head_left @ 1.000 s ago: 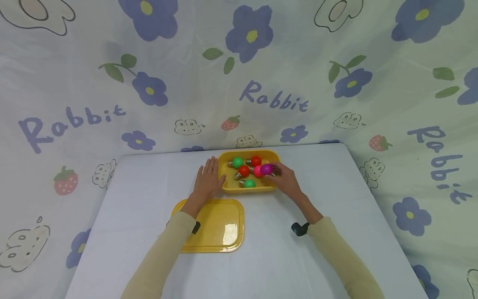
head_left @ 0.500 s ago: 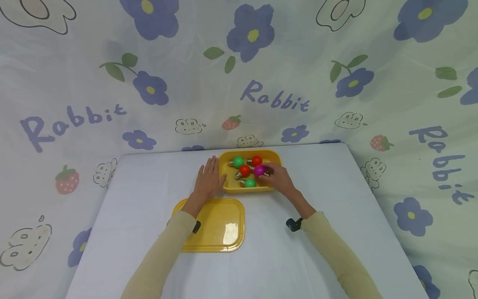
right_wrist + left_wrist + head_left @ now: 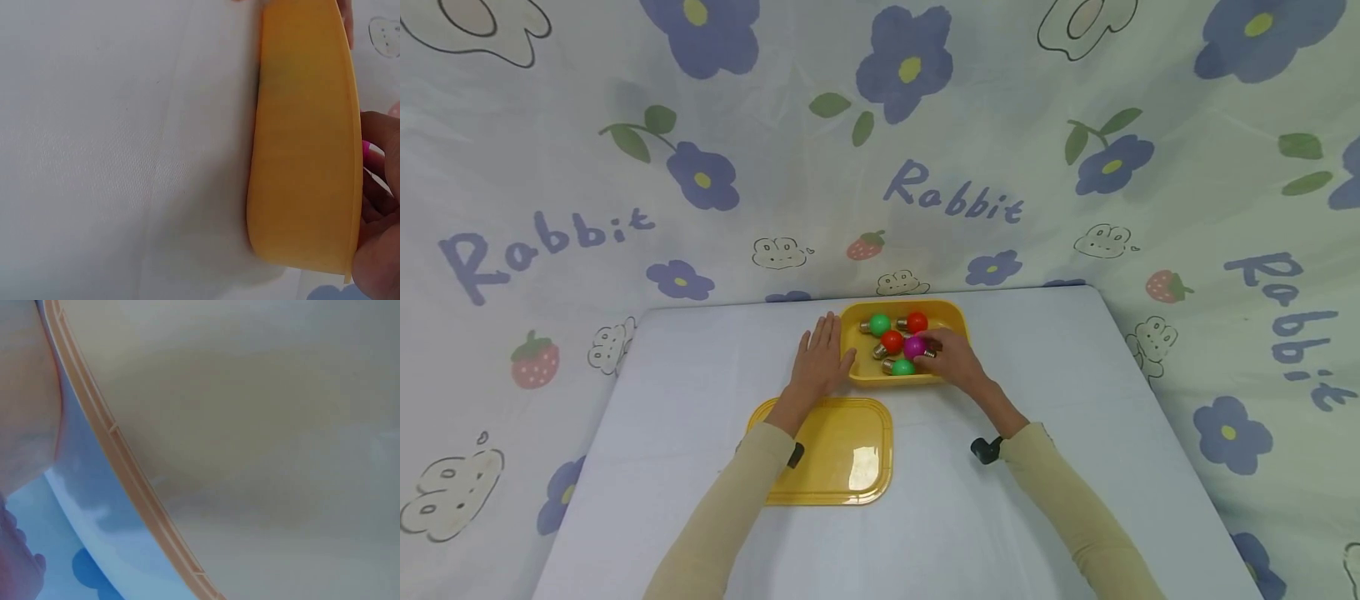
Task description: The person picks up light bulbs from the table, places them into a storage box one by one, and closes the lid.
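My right hand reaches over the right side of a yellow plastic box and pinches a purple light bulb inside it. Red bulbs and green bulbs with metal screw bases lie around it. In the right wrist view the box wall covers most of the bulbs, and only the curled fingers and a bit of magenta show past the rim. Flat with straight fingers, my left hand rests against the box's left side.
A yellow lid lies on the white table in front of the box, partly under my left forearm. Its rim crosses the left wrist view. Behind the table hangs a patterned cloth.
My right hand has moved left and slightly down with the purple bulb, deeper into the box. The pink bulb seen earlier is now hidden behind it. My left hand has stayed in place.
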`<move>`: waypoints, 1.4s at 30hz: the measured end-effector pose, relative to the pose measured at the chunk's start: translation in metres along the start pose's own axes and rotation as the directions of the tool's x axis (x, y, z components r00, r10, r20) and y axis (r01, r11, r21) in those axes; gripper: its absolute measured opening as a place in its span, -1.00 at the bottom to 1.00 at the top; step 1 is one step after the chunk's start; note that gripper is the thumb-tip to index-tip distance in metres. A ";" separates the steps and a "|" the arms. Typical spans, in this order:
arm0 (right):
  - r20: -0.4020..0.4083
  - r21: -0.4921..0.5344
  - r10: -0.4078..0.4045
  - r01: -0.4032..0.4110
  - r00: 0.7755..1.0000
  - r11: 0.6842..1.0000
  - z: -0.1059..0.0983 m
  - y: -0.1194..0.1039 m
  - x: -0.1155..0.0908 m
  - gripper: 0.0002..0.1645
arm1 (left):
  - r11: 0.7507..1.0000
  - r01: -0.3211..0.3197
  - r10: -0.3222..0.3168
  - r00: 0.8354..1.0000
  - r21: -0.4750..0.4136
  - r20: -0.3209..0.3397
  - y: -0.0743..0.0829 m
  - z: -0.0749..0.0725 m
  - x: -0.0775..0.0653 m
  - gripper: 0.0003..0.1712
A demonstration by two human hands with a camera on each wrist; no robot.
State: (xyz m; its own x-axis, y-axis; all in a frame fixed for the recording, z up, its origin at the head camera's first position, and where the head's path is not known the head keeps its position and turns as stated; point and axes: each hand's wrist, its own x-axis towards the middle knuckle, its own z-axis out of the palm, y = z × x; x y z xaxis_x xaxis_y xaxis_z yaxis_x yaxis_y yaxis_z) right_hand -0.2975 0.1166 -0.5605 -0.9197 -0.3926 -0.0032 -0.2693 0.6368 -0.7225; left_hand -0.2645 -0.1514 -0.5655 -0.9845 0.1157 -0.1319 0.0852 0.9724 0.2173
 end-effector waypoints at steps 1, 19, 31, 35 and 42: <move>0.001 -0.006 -0.006 0.006 1.000 1.000 0.000 0.000 0.000 -0.46 | 1.000 0.000 0.000 1.000 -0.002 -0.001 0.000 0.000 0.000 -0.11; 0.007 -0.083 -0.025 0.026 1.000 0.996 0.003 0.002 0.003 -0.48 | 1.000 0.013 -0.013 1.000 -0.007 0.001 0.000 0.002 0.001 -0.11; 0.005 -0.131 -0.033 0.033 0.999 0.991 0.004 0.001 0.003 -0.52 | 1.000 0.014 -0.014 1.000 -0.006 -0.005 0.000 0.002 0.000 -0.11; 0.010 -0.148 -0.030 0.031 1.000 0.989 0.004 0.001 0.004 -0.52 | 1.000 0.015 -0.015 1.000 -0.003 0.003 0.000 0.002 0.000 -0.11; 0.012 -0.167 -0.035 0.037 0.999 0.985 0.005 0.000 0.004 -0.52 | 1.000 0.014 -0.014 1.000 -0.006 0.006 0.000 0.001 0.001 -0.10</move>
State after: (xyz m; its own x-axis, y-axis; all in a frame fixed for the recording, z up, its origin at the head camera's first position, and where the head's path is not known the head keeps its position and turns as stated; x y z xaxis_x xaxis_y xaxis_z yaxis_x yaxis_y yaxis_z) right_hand -0.3003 0.1119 -0.5638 -0.9062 -0.4227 0.0139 -0.3468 0.7240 -0.5963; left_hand -0.2652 -0.1510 -0.5664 -0.9847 0.1034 -0.1403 0.0706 0.9727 0.2211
